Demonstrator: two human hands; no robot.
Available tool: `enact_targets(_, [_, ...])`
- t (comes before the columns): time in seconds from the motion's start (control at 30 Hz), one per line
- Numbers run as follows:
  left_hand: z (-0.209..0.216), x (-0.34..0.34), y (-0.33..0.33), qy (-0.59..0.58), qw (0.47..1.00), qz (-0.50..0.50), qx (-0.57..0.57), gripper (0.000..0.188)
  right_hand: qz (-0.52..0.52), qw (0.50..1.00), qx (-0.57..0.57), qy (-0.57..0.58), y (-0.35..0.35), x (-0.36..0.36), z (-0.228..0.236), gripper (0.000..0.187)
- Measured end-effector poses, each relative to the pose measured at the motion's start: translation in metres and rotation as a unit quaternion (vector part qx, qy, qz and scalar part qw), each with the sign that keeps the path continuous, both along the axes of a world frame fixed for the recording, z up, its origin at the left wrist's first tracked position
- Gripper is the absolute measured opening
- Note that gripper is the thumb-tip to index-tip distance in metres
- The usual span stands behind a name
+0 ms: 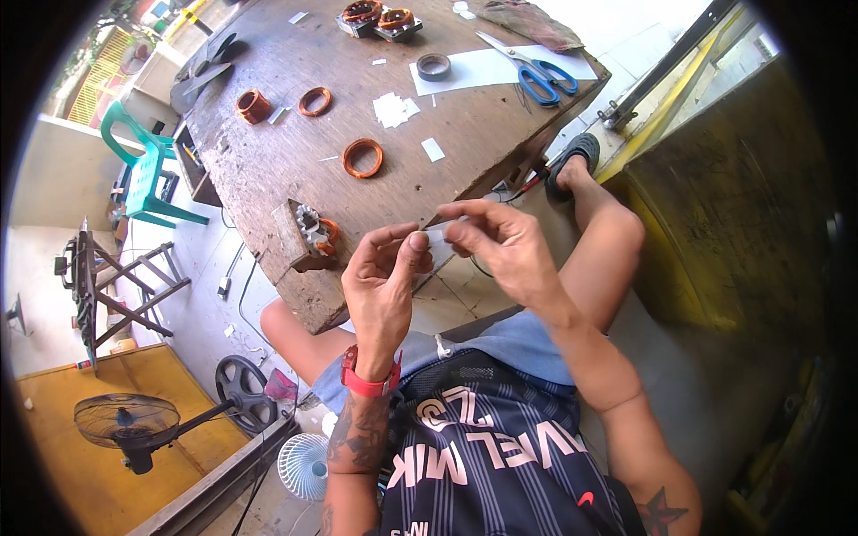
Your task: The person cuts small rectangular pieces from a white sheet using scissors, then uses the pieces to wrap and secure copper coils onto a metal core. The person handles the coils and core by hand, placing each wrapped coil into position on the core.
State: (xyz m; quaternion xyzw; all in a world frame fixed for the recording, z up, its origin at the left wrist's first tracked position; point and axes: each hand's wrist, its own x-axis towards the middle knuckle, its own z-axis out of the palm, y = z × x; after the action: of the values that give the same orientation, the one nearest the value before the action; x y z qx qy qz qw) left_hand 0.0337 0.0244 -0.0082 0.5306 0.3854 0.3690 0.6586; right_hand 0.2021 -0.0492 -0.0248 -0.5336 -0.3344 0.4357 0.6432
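Between my two hands, just off the near edge of the wooden table point(295, 170), is a small piece of white paper point(435, 238). My left hand point(384, 268), below a red wristwatch, pinches its left side with thumb and forefinger. On the other side my right hand point(505, 246) grips it between thumb and fingers. Left of my hands, a metal motor core point(313, 228) with an orange copper coil sits on a wooden block point(293, 243). Copper wire rings point(363, 158) lie on the tabletop beyond, near a pile of white paper slips point(393, 110).
Blue-handled scissors point(545, 82) and a grey tape roll point(433, 67) rest on a white sheet at the far right. Two wound motor cores point(380, 20) stand at the back. To the left are a green chair point(143, 170) and a black fan point(134, 424).
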Motion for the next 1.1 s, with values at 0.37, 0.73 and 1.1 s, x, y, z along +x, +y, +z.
enact_targets(0.37, [0.009,-0.021,-0.006,-0.013,0.999,-0.037,0.001,0.032,0.021,0.997,0.035,0.065,0.002,-0.031,0.004,0.022])
enact_targets(0.73, [0.02,-0.042,-0.006,-0.005,0.998,-0.059,0.034,0.031,0.002,0.95,0.132,-0.284,-0.004,-0.028,0.018,0.031])
enact_targets(1.1, [0.029,-0.058,-0.003,0.087,0.966,-0.088,0.226,0.02,-0.037,0.872,0.236,-0.428,-0.006,-0.038,0.033,0.025])
